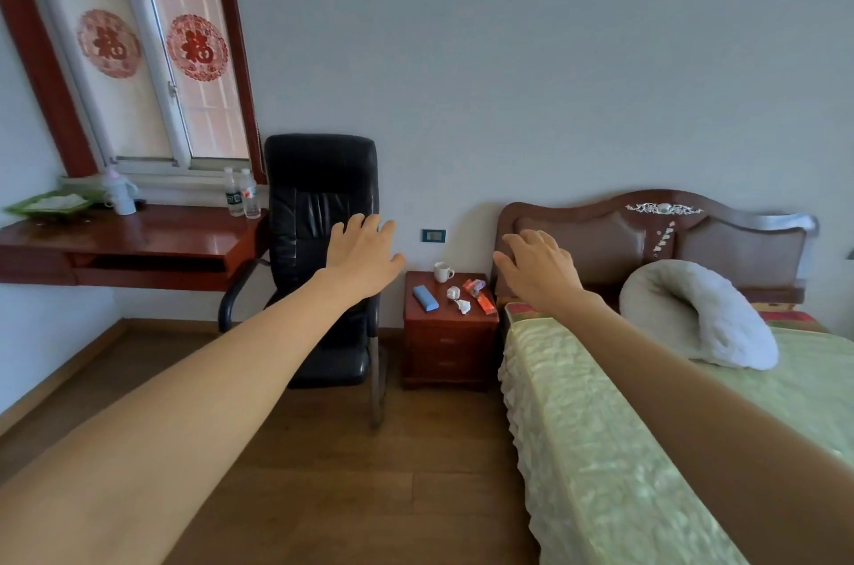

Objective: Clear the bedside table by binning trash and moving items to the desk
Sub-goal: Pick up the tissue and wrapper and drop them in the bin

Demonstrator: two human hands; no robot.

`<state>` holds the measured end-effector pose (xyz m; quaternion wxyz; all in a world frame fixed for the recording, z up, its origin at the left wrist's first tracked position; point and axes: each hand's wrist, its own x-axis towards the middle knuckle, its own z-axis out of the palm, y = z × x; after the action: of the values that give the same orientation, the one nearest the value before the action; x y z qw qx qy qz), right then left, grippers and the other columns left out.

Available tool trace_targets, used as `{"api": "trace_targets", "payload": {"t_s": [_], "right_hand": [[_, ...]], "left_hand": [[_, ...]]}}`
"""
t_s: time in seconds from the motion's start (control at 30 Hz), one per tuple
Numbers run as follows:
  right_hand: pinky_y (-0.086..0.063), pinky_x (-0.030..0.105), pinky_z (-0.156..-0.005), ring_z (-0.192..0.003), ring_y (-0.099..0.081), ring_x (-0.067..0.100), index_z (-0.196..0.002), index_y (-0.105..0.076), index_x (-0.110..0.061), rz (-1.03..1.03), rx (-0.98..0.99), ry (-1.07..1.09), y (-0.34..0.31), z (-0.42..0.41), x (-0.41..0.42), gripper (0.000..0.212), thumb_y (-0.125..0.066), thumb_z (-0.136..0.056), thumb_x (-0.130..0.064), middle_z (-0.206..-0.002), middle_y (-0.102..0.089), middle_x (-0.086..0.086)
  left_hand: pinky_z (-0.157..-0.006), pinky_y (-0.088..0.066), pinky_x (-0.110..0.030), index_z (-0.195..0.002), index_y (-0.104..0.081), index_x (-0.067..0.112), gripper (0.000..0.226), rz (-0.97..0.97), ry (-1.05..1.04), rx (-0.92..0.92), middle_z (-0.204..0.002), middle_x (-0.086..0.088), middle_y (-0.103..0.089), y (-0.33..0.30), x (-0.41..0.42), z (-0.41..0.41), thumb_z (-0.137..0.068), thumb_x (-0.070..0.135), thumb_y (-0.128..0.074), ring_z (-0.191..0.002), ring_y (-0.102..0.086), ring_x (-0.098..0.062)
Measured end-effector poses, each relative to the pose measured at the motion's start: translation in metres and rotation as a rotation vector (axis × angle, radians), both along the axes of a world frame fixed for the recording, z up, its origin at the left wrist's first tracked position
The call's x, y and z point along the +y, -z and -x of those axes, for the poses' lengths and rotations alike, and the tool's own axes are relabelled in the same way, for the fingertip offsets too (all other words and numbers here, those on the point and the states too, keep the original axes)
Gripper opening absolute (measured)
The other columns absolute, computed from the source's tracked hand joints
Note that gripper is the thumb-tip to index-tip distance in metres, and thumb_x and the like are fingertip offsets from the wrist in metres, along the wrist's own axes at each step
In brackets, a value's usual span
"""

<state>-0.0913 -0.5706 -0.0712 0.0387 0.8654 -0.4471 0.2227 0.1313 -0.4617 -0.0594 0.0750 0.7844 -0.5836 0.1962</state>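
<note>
Both arms are reaching out into the room, palms down. The left hand (365,257) is hovering in front of the black chair (319,250), fingers spread wide, grip holding nothing. The right hand (538,271) is hovering in front of the headboard (656,231), also wide and holding nothing. Neither is touching anything.

The bedside table (450,333) is sitting well ahead, between the chair and the bed (647,449). On its surface are lying a white mug (443,272) at the back, a blue case (425,298) on the left, crumpled white paper (462,305) in the middle with another small wad just behind it, and a red packet (483,298) on the right edge, partly overhanging. The desk (138,241) is standing to the left under the window, carrying two water bottles (242,194), a white cup (121,194) and a green tray (53,204). No bin is showing.

Judgement: nothing is cleared yet; the person is standing too far off to grasp.

Risks from here:
- Red packet is sitting at the edge, so a careless reach could be knocking it to the floor or against the bed.
- Paper wads are small and light, likely slipping out of a loose grip.
- Mug contents can't be told; tilting it could be spilling.
- Chair is blocking the path to the desk, so carried items could be bumping it.
- Bin location is unknown, so trash could be ending up on the desk.
</note>
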Motion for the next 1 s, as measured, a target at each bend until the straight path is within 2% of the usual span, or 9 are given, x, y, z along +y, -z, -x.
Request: {"api": "trace_targets", "payload": {"t_s": [0.17,0.4,0.57,0.73,1.0], "right_hand": [[-0.035,0.046,-0.099,-0.127,-0.038,0.028,-0.132,-0.048,-0.014,0.001,-0.01,0.019,-0.003,-0.049,-0.076,0.044,-0.037,-0.097,-0.038,-0.133,-0.049,0.01],[-0.036,0.044,-0.099,-0.126,-0.04,0.027,-0.131,-0.048,-0.014,0.0,-0.031,0.058,0.005,-0.1,-0.174,0.044,-0.036,-0.097,-0.038,-0.131,-0.051,0.01],[-0.035,0.045,-0.101,-0.13,-0.036,0.027,-0.135,-0.045,-0.013,-0.05,-0.021,0.063,0.027,-0.125,-0.239,0.045,-0.037,-0.097,-0.037,-0.136,-0.048,0.01],[-0.038,0.044,-0.096,-0.125,-0.04,0.027,-0.132,-0.049,-0.013,-0.073,-0.008,0.05,0.059,-0.143,-0.316,0.043,-0.038,-0.097,-0.037,-0.129,-0.052,0.01],[-0.038,0.045,-0.096,-0.123,-0.042,0.026,-0.13,-0.05,-0.013,-0.131,0.001,-0.02,0.103,-0.161,-0.45,0.043,-0.04,-0.096,-0.038,-0.126,-0.054,0.007]], "left_hand": [[-0.099,-0.036,-0.045,-0.135,-0.041,0.011,0.052,0.011,0.022,-0.004,-0.138,-0.011,-0.046,-0.004,-0.081,-0.054,-0.092,0.041,-0.042,-0.126,-0.041,-0.03],[-0.1,-0.034,-0.043,-0.138,-0.038,0.011,0.053,-0.024,0.06,0.007,-0.142,-0.01,-0.042,0.007,-0.185,-0.109,-0.094,0.04,-0.04,-0.131,-0.036,-0.028],[-0.096,-0.036,-0.042,-0.136,-0.038,0.011,0.052,-0.071,0.078,0.02,-0.139,-0.01,-0.044,0.032,-0.253,-0.135,-0.093,0.04,-0.039,-0.127,-0.038,-0.029],[-0.094,-0.037,-0.043,-0.136,-0.038,0.012,0.052,-0.117,0.066,0.036,-0.136,-0.009,-0.046,0.065,-0.327,-0.153,-0.093,0.04,-0.039,-0.124,-0.04,-0.029],[-0.1,-0.034,-0.044,-0.137,-0.038,0.012,0.053,-0.162,0.046,0.098,-0.14,-0.011,-0.043,0.106,-0.454,-0.162,-0.093,0.04,-0.041,-0.129,-0.037,-0.03]]}}
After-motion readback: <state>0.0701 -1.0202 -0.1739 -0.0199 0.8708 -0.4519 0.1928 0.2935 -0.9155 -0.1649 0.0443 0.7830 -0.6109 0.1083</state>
